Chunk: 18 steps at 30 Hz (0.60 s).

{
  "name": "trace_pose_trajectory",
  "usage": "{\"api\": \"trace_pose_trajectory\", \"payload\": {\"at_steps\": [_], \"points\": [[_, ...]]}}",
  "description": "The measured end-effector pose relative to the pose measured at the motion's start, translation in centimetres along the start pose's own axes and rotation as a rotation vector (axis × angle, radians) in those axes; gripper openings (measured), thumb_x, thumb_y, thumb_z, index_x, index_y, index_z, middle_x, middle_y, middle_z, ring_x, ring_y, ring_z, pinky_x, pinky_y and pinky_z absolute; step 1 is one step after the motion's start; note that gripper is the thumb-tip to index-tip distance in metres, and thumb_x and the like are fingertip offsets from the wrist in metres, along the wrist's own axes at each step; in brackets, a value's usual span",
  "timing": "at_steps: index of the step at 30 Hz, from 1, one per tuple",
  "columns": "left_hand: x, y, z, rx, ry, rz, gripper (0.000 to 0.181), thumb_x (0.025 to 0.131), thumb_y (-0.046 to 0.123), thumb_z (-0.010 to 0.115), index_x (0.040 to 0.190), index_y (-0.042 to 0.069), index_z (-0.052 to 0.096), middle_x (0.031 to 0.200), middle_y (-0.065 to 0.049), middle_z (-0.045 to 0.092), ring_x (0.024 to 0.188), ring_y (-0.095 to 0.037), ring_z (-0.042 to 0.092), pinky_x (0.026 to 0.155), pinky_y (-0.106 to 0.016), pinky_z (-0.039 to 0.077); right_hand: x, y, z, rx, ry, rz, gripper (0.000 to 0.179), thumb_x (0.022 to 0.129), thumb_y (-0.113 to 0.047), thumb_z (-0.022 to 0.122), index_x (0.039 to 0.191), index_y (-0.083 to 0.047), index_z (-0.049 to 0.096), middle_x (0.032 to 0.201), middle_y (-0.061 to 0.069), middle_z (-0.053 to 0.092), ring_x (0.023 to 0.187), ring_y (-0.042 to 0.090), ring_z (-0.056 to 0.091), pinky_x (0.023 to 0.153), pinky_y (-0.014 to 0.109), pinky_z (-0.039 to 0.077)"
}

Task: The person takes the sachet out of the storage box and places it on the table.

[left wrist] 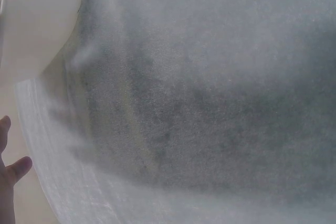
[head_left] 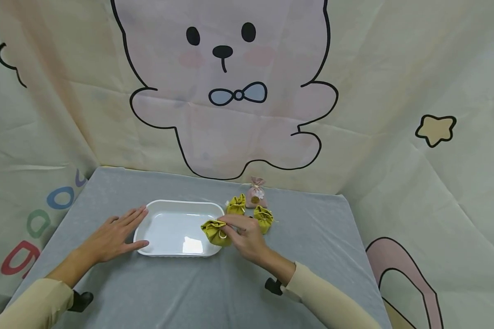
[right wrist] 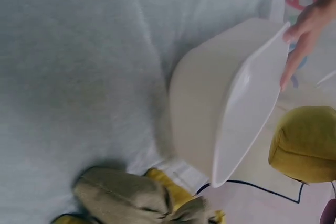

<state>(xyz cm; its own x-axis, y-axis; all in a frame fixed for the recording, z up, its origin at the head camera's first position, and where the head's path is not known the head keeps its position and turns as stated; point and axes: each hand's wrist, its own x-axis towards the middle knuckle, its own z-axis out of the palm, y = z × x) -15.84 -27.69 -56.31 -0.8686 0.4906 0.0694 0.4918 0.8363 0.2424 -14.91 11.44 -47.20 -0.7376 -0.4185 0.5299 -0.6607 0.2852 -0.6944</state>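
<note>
My right hand (head_left: 247, 237) pinches a yellow-green drawstring pouch (head_left: 214, 232) by its gathered neck, over the right end of a white tray (head_left: 169, 228). In the right wrist view that pouch (right wrist: 304, 145) hangs apart from the tray wall (right wrist: 202, 98). At the tray's left end, my left hand (head_left: 111, 237) touches the rim with fingers extended and thumb spread. The right wrist view also catches the left hand (right wrist: 310, 27) on the rim. Only part of the tray (left wrist: 39, 22) and some fingertips (left wrist: 20, 169) show in the left wrist view.
Beyond the right hand stand two more yellow-green pouches, one (head_left: 236, 204) near the tray corner and one (head_left: 264, 219) farther right. Behind them is a pink pouch (head_left: 256, 194). A grey-brown pouch (right wrist: 123, 192) appears in the right wrist view. Grey cloth (head_left: 313, 256) covers the table.
</note>
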Motion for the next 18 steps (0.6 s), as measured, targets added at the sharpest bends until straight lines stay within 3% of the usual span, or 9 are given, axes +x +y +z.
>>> {"api": "trace_pose_trajectory", "payload": {"at_steps": [10,18], "points": [[0.0,-0.2,0.2,0.007,0.016,0.015,0.094,0.088,0.062,0.063,0.155,0.005,0.032,0.158,-0.015,0.035,0.138,-0.040,0.040,0.097,-0.062,0.041,-0.4,-1.9,-2.3,-0.014,0.035,0.037,0.020,0.084,0.018,0.066,0.100,0.010,0.073,0.100,0.023,0.073,0.098,0.034,0.071,0.089,0.034,0.056],[0.0,-0.2,0.3,0.004,0.021,0.016,0.094,0.088,0.062,0.063,0.155,0.005,0.032,0.158,-0.015,0.036,0.138,-0.039,0.041,0.097,-0.062,0.041,-2.1,-0.2,-2.9,-0.083,0.070,0.043,0.020,0.080,0.019,0.069,0.097,0.009,0.074,0.095,0.022,0.074,0.091,0.035,0.072,0.082,0.036,0.057]]}}
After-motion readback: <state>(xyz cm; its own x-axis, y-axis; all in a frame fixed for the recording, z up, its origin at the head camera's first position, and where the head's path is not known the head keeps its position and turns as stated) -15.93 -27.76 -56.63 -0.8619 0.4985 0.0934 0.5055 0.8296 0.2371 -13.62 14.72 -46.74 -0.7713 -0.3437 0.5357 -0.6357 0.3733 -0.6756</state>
